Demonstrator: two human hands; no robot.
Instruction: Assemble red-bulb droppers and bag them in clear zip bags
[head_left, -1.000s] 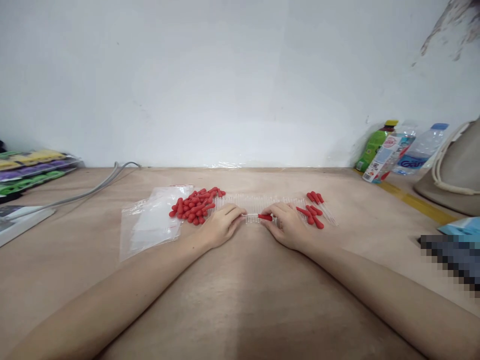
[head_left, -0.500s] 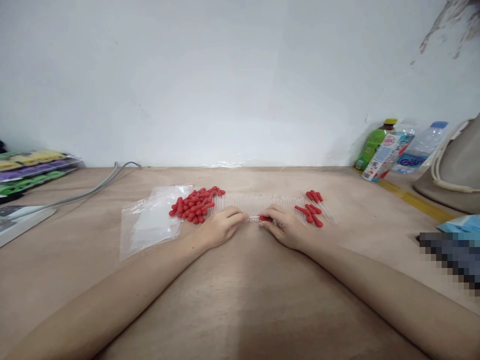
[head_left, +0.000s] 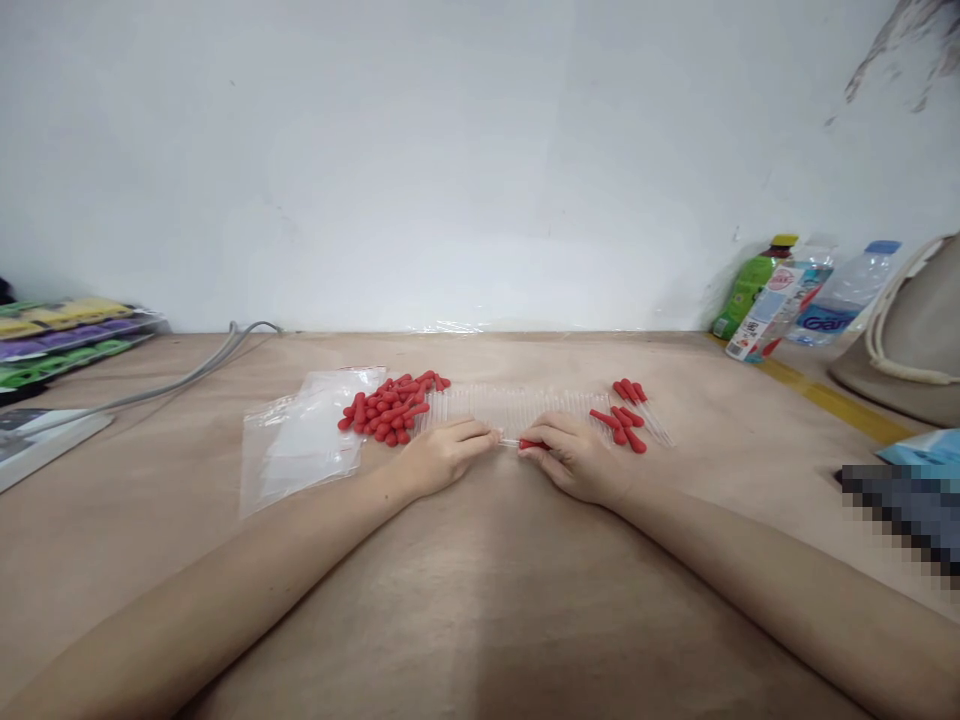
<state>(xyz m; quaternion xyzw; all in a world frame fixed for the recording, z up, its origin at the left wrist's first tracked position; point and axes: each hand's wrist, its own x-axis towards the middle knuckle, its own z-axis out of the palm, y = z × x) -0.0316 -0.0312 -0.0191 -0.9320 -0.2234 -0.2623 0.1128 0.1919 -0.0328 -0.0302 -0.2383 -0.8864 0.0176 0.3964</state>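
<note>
Head view: both hands were down on the wooden table [head_left: 480, 600], meeting at centre. Left hand [head_left: 437, 457] had its fingertips pinched on the clear tube end of one dropper [head_left: 525, 443]. Right hand [head_left: 576, 460] was pinched on that dropper's red bulb end, other fingers curled. The dropper lay roughly level between the two hands, just above or on the table, I couldn't tell which. It was at the near edge of a row of clear glass tubes [head_left: 517, 403]. A pile of loose red bulbs [head_left: 388, 406] sat just left of the row, near the left hand. Clear plastic bags [head_left: 300, 447] lay beside that pile, further left. A small group of assembled droppers [head_left: 628, 415] lay just right of the right hand. Bottles [head_left: 780, 298] stood well apart at the wall on the right, a grey cable [head_left: 187, 375] far left.
</note>
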